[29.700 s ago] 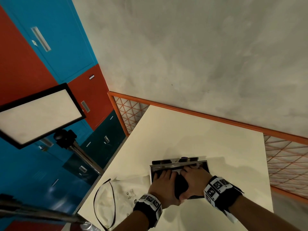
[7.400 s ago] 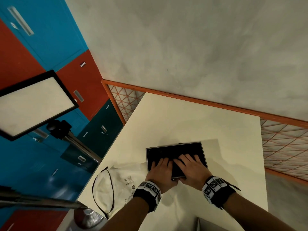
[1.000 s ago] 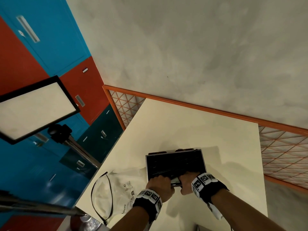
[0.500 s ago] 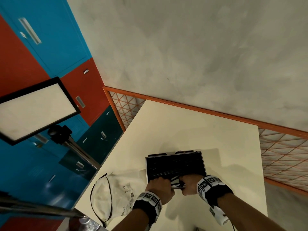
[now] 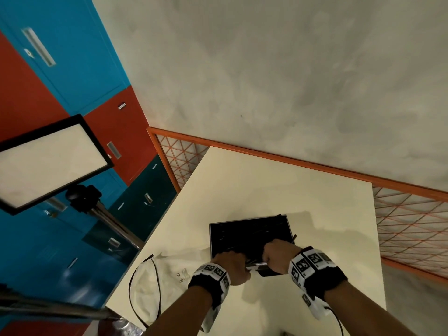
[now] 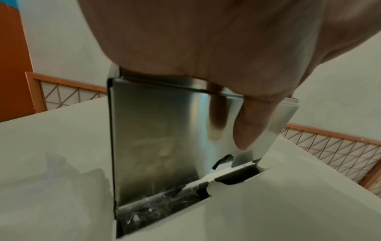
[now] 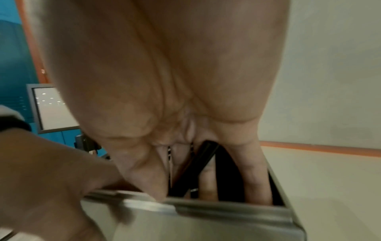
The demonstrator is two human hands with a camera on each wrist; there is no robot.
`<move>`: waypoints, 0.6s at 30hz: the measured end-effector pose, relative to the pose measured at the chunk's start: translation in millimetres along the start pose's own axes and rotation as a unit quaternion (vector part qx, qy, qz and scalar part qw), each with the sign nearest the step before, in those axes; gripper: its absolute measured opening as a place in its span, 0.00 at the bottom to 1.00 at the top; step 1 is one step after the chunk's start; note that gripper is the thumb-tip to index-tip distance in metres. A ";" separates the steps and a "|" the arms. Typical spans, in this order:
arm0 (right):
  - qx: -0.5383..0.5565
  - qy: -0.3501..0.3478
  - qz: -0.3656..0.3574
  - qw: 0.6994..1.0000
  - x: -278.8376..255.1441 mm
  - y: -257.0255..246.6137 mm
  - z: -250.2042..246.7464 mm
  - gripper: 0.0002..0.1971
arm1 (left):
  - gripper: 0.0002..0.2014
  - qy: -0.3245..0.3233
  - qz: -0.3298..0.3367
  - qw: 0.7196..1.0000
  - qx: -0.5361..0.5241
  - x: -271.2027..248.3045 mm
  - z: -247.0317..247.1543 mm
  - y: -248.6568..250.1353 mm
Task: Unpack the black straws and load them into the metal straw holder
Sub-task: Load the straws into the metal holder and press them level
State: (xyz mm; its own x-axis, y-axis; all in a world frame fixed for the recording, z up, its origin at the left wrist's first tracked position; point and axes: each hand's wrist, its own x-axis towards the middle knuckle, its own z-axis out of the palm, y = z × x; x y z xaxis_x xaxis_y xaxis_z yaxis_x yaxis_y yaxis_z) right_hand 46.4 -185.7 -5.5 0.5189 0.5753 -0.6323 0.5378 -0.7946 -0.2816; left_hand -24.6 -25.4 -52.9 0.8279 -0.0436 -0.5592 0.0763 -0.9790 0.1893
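Two hands meet at the near rim of a shiny rectangular metal straw holder point(image 5: 247, 235). Left hand point(image 5: 230, 264) fingers point(image 6: 250, 128) curl over its smooth wall; right hand point(image 5: 278, 254) fingers point(image 7: 255, 177) reach inside among glossy black straws point(image 7: 198, 164). Holder stands on a matte cream desk point(image 5: 278, 190); crumpled white bag point(image 5: 167, 275) at nine o'clock, grey wall beyond.

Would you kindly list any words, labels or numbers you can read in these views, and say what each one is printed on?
No text can be read.
Plastic bag: small printed marks and symbols, too small to read.
Bands on the left wrist and the right wrist: black-and-white square code patterns, no letters.
Locker door: a small label, blurred.
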 end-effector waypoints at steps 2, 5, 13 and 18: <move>0.021 0.009 0.005 1.000 -1.5 4.1 -7.4 0.13 | 0.25 -0.015 0.005 1.000 -0.009 2.5 -1.8 -1.3; 0.071 0.044 -0.020 0.996 -5.6 8.4 -20.0 0.16 | 0.26 -0.027 0.014 0.999 -0.019 3.9 -3.3 -2.5; 0.083 0.076 -0.059 0.992 -14.3 5.9 -15.9 0.19 | 0.25 0.031 0.050 0.997 -0.042 -0.3 -5.5 -9.3; 0.113 0.113 -0.068 0.985 -19.0 18.2 -9.0 0.18 | 0.29 0.081 0.095 0.990 -0.067 -0.8 -1.7 -14.2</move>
State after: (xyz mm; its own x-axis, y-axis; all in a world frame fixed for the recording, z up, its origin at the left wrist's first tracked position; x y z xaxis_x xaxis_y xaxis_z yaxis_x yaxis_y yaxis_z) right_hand 52.3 -209.4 7.9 0.6002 0.6875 -0.4088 0.4643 -0.7156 -0.5218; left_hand -25.4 -11.1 -53.9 0.9120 -0.1813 -0.3678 -0.0257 -0.9205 0.3899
